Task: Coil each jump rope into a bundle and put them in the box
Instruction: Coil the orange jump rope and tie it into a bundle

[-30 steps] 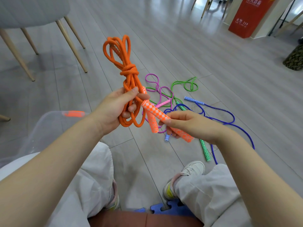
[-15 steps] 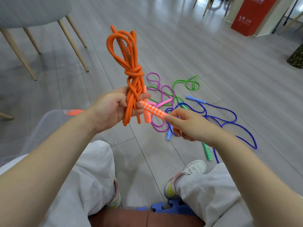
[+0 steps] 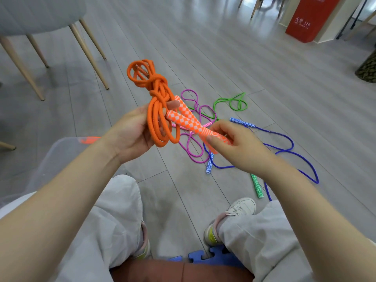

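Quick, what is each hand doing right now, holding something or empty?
Left hand: holds the coiled orange jump rope, thumb pressed on it.
Right hand: fingers pinch the orange checkered handles at their lower end.

Grey floor [image 3: 203, 47], purple rope [image 3: 192, 148], blue rope [image 3: 284, 137], green rope [image 3: 237, 102]

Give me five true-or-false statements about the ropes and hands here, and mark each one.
1. The left hand holds the coiled orange rope. True.
2. The right hand pinches the orange handles. True.
3. The green rope is already coiled in a bundle. False: it lies loose on the floor.
4. The blue rope lies on the floor to the person's right. True.
5. The purple rope is draped over the chair. False: it lies on the floor.
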Available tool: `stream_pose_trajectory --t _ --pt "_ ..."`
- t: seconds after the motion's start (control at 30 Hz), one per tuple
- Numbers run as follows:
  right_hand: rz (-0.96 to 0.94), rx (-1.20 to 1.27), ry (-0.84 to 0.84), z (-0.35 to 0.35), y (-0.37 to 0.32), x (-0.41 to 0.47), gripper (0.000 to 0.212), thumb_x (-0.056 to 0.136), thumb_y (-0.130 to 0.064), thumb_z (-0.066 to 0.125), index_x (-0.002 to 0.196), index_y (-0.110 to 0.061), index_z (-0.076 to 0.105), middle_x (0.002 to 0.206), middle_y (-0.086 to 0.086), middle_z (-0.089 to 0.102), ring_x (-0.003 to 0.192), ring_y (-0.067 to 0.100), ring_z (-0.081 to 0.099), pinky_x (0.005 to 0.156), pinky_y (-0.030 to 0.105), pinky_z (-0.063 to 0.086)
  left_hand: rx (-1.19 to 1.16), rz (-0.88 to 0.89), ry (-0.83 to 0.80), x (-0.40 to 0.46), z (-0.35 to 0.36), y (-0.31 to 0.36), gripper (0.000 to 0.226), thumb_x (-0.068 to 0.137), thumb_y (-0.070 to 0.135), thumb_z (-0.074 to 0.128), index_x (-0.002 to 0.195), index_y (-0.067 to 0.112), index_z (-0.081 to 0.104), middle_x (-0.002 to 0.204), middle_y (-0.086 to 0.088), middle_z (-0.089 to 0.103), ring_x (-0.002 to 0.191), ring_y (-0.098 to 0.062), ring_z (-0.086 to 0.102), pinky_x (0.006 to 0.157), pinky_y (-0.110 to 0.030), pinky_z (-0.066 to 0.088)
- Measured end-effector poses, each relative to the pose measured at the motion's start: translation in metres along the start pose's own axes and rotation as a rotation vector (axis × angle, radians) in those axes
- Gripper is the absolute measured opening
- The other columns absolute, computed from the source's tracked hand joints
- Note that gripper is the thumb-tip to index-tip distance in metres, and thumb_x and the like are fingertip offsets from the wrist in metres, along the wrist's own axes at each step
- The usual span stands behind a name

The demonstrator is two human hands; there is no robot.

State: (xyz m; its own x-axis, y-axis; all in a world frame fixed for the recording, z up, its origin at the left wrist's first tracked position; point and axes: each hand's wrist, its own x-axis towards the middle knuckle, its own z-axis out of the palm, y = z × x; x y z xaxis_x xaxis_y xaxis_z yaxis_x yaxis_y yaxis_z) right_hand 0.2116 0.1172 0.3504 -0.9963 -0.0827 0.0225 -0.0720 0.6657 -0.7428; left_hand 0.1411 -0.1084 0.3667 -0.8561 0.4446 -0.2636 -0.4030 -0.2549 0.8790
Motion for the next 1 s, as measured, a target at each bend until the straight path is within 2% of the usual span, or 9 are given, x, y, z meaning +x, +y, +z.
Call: stream_pose_trajectory --t 0.1,0.17,0.27,0.4,0.5,0.67,0.83,0.93,1.0 --pt "-0.033 -0.071 0.013 0.000 0.004 0.000 0.014 0.093 -0.040 0.056 0.099 -0.029 0.061 0.081 -0.006 0.064 0.074 0.015 0.060 0.069 0.039 0.050 0.090 0.028 -0.041 -0.003 0.003 -0.002 0.031 0.090 0.012 0.050 0.119 0.008 0.062 0.074 0.009 0.068 0.059 -0.005 0.061 0.062 -0.019 0.055" --pt "-0.050 -0.145 0.014 0.001 0.006 0.000 0.016 0.094 -0.040 0.056 0.104 -0.029 0.064 0.083 -0.007 0.065 0.075 0.012 0.059 0.068 0.034 0.048 0.173 0.054 -0.030 -0.004 0.006 -0.004 0.035 0.094 0.010 0.048 0.128 0.005 0.054 0.075 0.010 0.070 0.061 -0.007 0.064 0.076 -0.029 0.056" --pt "-0.098 -0.275 0.027 0.004 0.009 0.002 0.018 0.091 -0.042 0.059 0.098 -0.027 0.066 0.079 -0.009 0.060 0.074 0.011 0.053 0.064 0.032 0.044 0.228 0.079 -0.013 -0.004 0.008 -0.006 0.032 0.091 0.015 0.054 0.122 0.008 0.058 0.087 0.007 0.073 0.070 -0.010 0.068 0.101 -0.051 0.041" --pt "-0.098 -0.341 0.058 0.011 0.008 0.003 0.016 0.086 -0.035 0.064 0.092 -0.020 0.062 0.087 -0.003 0.059 0.081 0.017 0.054 0.072 0.039 0.048 0.239 0.016 -0.021 -0.004 0.009 -0.013 0.040 0.089 0.020 0.057 0.127 0.007 0.057 0.113 -0.011 0.070 0.102 -0.028 0.068 0.105 -0.063 0.035" --pt "-0.087 -0.363 0.078 0.014 0.005 0.003 0.016 0.085 -0.026 0.061 0.099 -0.019 0.060 0.088 -0.002 0.058 0.081 0.021 0.054 0.068 0.036 0.045 0.274 0.013 -0.056 -0.002 0.009 -0.018 0.032 0.095 0.019 0.052 0.125 0.012 0.059 0.118 -0.013 0.068 0.110 -0.031 0.065 0.104 -0.069 0.030" --pt "-0.064 -0.363 0.115 0.011 0.007 0.003 0.031 0.083 -0.024 0.055 0.114 -0.025 0.060 0.090 -0.007 0.055 0.080 0.017 0.051 0.063 0.030 0.037 0.236 0.047 -0.043 -0.003 0.013 -0.018 0.038 0.090 0.019 0.059 0.127 0.009 0.057 0.120 -0.012 0.067 0.109 -0.031 0.065 0.101 -0.065 0.038" --pt "-0.077 -0.408 0.134 0.009 0.006 0.003 0.027 0.083 -0.025 0.056 0.109 -0.027 0.059 0.092 -0.008 0.057 0.083 0.018 0.053 0.065 0.032 0.042 0.186 0.076 -0.060 -0.003 0.014 -0.019 0.048 0.084 0.019 0.059 0.130 0.009 0.054 0.121 -0.009 0.066 0.108 -0.028 0.063 0.088 -0.044 0.055" --pt "-0.110 -0.387 0.053 0.014 0.003 0.001 0.025 0.081 -0.021 0.055 0.105 -0.030 0.056 0.083 -0.009 0.053 0.076 0.016 0.050 0.060 0.031 0.039 0.208 0.078 -0.111 -0.004 0.017 -0.022 0.048 0.088 0.018 0.056 0.135 0.012 0.050 0.129 -0.006 0.062 0.115 -0.026 0.061 0.093 -0.048 0.052" --pt "-0.118 -0.268 0.005 0.018 -0.001 -0.002 0.026 0.079 -0.019 0.055 0.095 -0.040 0.052 0.073 -0.015 0.050 0.068 0.009 0.047 0.056 0.026 0.033 0.226 0.092 -0.137 -0.006 0.017 -0.021 0.046 0.091 0.018 0.057 0.137 0.013 0.048 0.131 -0.003 0.061 0.118 -0.027 0.060 0.096 -0.052 0.048"
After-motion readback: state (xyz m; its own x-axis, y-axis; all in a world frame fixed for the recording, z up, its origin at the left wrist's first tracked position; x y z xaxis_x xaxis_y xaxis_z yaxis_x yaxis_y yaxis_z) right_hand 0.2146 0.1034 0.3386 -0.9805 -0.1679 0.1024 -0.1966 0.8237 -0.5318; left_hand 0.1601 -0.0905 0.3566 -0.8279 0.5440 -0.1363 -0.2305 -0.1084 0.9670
